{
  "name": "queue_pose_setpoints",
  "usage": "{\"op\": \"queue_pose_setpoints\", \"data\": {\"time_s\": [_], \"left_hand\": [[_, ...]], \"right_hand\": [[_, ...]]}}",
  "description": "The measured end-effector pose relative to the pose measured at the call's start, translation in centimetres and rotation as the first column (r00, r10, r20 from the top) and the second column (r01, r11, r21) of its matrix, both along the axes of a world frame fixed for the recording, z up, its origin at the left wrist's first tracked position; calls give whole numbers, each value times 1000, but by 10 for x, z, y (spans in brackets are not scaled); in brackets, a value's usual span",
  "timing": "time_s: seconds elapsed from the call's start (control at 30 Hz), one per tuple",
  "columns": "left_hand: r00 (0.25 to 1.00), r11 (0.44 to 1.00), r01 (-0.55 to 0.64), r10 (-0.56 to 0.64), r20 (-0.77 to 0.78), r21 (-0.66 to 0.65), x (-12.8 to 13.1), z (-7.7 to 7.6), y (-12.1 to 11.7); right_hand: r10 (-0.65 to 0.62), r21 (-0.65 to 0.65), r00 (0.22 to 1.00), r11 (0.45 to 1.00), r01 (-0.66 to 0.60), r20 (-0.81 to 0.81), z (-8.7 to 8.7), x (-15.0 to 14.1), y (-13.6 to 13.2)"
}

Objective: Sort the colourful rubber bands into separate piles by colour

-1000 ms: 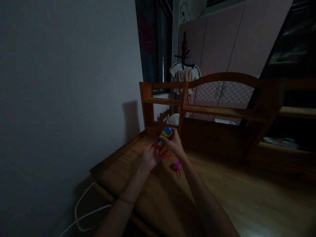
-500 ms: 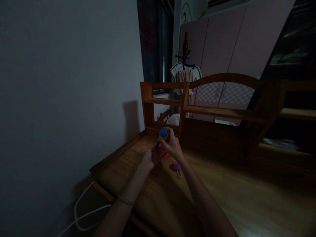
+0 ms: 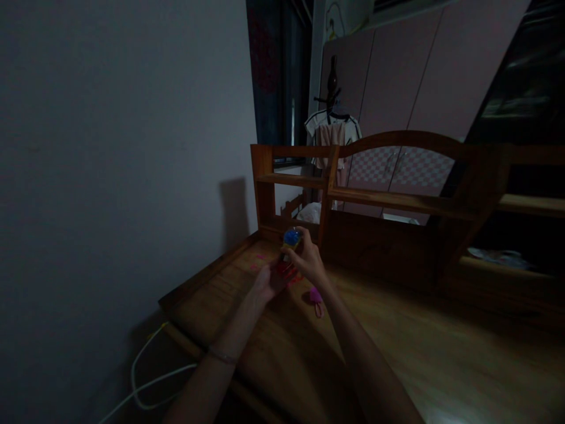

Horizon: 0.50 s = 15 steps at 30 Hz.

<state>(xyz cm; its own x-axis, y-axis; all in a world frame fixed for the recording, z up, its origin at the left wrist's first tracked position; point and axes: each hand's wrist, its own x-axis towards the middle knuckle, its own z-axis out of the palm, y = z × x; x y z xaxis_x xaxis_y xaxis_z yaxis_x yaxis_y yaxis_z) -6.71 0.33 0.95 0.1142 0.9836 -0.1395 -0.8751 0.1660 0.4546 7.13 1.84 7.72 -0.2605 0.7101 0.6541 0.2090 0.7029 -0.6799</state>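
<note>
My right hand point(image 3: 309, 259) is closed around a small rounded, clear-looking container point(image 3: 292, 237) with blue on top and yellow below; its exact kind is too dark and small to make out. My left hand point(image 3: 270, 282) lies beneath it, palm up with fingers stretched out. Something red shows between the container and the left fingers; I cannot tell whether it belongs to the container. Pink-red bits point(image 3: 295, 280) lie on the wooden tabletop point(image 3: 282, 353) just behind the left hand. Beside my right wrist sits a bright pink-purple piece with a pale pink loop point(image 3: 319, 310).
A wooden shelf unit point(image 3: 397, 200) runs along the back of the table. To the left is a bare wall point(image 3: 132, 147). A white cable point(image 3: 135, 377) loops below the table's left edge. Clothes point(image 3: 331, 135) hang behind the shelf before a pink wardrobe point(image 3: 401, 76).
The right hand has moved slightly left with the container, tilting it more upright so that its blue top faces me. My left hand stays beneath it, its fingers less spread.
</note>
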Motion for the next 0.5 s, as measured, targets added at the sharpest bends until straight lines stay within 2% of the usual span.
{"op": "queue_pose_setpoints", "data": {"time_s": [0.23,0.37,0.5], "left_hand": [[1000,1000,8,-8,-30,22,-4,-15,11],[1000,1000,-21,21,-18,-9,-3,-13,9],[993,989,-122,121,-16,-88,-3,-7,8]], "right_hand": [[1,-57,998,998,-5,-70,4,2,0],[1,-55,994,998,-7,-106,7,3,0],[-37,-46,993,998,32,-111,12,7,-1]]}}
